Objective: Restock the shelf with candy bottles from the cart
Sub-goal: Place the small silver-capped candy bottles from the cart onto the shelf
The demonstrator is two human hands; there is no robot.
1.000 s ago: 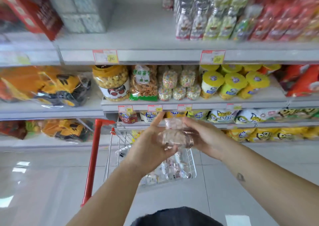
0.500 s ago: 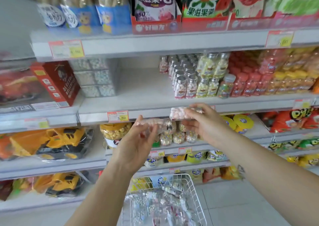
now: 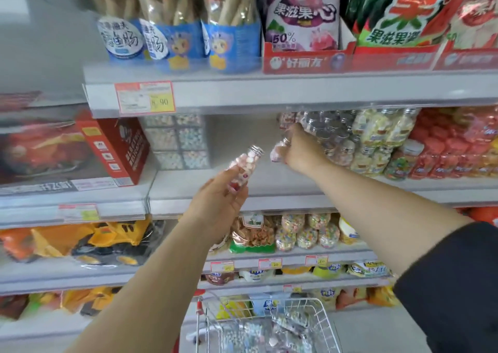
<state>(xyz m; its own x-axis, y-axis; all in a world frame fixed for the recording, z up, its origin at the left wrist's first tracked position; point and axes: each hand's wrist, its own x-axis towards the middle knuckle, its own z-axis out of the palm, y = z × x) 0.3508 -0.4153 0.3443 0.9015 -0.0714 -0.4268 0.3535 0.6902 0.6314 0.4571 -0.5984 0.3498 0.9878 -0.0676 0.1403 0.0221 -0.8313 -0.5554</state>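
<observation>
Left grip [image 3: 221, 200]: fingers curled round a bottle [image 3: 246, 167] of pink-and-white candy. The cap is tilted up and to the right, and it is held above the front edge of the middle shelf [image 3: 269, 185].

Right grip [image 3: 300, 152]: reaches farther in and is closed round a second bottle [image 3: 277, 152], which is blurred. It is over bare shelf, just left of the standing bottles [image 3: 334, 137].

Cart [image 3: 327, 323]: low and near, with more candy bottles inside, also blurred.

Left hand [image 3: 218, 204] grips a candy bottle [image 3: 246, 167]; right hand [image 3: 300, 152], reaching farther forward, grips another bottle [image 3: 276, 152].
</observation>
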